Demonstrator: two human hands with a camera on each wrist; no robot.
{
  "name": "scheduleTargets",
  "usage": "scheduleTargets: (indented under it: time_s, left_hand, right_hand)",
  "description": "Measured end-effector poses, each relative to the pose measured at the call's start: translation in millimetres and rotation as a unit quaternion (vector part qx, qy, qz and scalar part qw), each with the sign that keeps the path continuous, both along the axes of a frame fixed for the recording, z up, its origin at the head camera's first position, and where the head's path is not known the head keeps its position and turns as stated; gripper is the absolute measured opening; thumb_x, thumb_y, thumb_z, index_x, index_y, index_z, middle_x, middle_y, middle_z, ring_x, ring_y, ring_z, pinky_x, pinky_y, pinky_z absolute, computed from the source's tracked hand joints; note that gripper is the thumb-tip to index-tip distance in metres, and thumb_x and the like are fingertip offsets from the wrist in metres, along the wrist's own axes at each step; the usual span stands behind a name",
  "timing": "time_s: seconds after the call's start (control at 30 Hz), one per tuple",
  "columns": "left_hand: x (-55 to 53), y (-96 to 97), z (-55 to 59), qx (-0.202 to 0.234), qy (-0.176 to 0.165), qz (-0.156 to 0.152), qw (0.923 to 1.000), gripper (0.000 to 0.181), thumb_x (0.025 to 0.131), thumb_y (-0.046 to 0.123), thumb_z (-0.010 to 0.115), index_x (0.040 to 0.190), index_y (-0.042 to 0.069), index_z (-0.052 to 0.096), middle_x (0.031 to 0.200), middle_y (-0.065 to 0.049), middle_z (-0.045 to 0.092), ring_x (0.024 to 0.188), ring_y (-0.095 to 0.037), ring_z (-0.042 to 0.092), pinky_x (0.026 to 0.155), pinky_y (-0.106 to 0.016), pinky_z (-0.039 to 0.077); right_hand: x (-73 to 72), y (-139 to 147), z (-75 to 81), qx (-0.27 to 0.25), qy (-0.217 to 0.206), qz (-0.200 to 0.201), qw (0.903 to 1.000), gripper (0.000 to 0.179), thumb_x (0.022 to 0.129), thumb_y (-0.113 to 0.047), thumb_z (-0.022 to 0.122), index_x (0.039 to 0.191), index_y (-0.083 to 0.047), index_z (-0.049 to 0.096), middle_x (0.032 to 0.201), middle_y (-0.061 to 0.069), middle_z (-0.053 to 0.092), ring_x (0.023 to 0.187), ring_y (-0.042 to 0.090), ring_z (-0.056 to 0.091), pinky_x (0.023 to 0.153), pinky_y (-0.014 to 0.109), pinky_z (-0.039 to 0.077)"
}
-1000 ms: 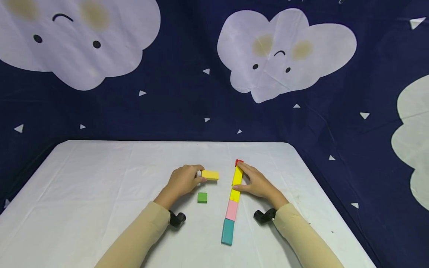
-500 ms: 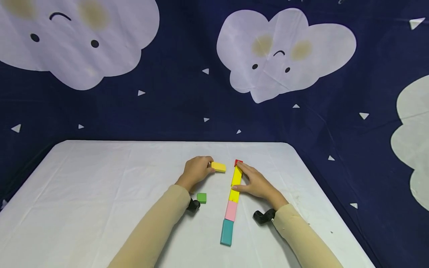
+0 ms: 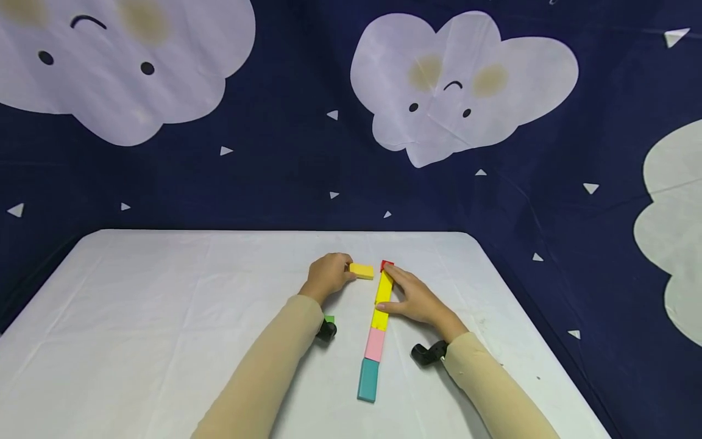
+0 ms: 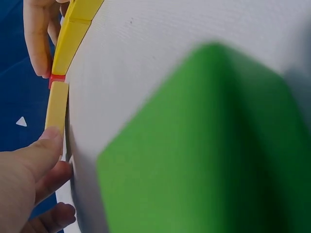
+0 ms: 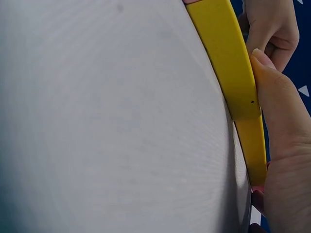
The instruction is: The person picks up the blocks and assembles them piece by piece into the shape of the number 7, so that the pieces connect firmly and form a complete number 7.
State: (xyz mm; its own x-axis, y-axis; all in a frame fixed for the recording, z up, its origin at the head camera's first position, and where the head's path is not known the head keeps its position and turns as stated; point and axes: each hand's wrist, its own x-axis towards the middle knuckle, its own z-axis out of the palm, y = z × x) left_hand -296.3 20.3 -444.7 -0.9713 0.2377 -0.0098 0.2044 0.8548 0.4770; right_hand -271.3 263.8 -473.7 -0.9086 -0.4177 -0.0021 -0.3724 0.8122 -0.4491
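Observation:
My left hand pinches a yellow block by its left end, between thumb and fingers. The block's free end points at a small red block; in the left wrist view the two come right up to each other. My right hand reaches over the far part of a row from its right side. Its fingertips rest at the red block, and its thumb touches the side of the yellow blocks. Nearer in the row lie a pink block and a teal block.
A green block lies under my left wrist, mostly hidden by the black wrist camera; it looms large in the left wrist view. A white cloth covers the table. Behind hangs a dark blue cloth with clouds.
My left hand has carried its yellow block right and away from me, up beside the red block. The left forearm now covers most of the green block. My right hand stays put.

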Motion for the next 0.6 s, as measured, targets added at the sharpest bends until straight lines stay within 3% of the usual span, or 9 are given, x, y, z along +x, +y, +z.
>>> scheduleTargets:
  time_s: [0.3,0.6]
  left_hand:
    - [-1.9,4.6,-2.7,0.014,-0.007,0.003,0.9999,0.042,0.088,0.031,0.075,0.126,0.014,0.069,0.127,-0.004,0.069,0.119,-0.024,0.063,0.1,-0.043,0.049]
    - [-4.0,9.7,-5.0,0.009,-0.008,0.002,0.9999,0.043,0.087,0.033,0.076,0.126,0.019,0.069,0.131,-0.001,0.067,0.125,-0.023,0.06,0.101,-0.045,0.047]
  right_hand:
    - [0.5,0.1,0.8,0.002,0.0,-0.002,1.0,0.104,0.077,-0.065,0.073,0.158,-0.022,0.025,0.164,0.002,0.027,0.151,0.03,0.026,0.12,0.052,0.024]
    - [-0.8,0.5,-0.4,0.001,0.004,0.002,1.0,0.103,0.078,-0.064,0.074,0.158,-0.021,0.026,0.164,0.001,0.027,0.151,0.03,0.026,0.12,0.052,0.024]
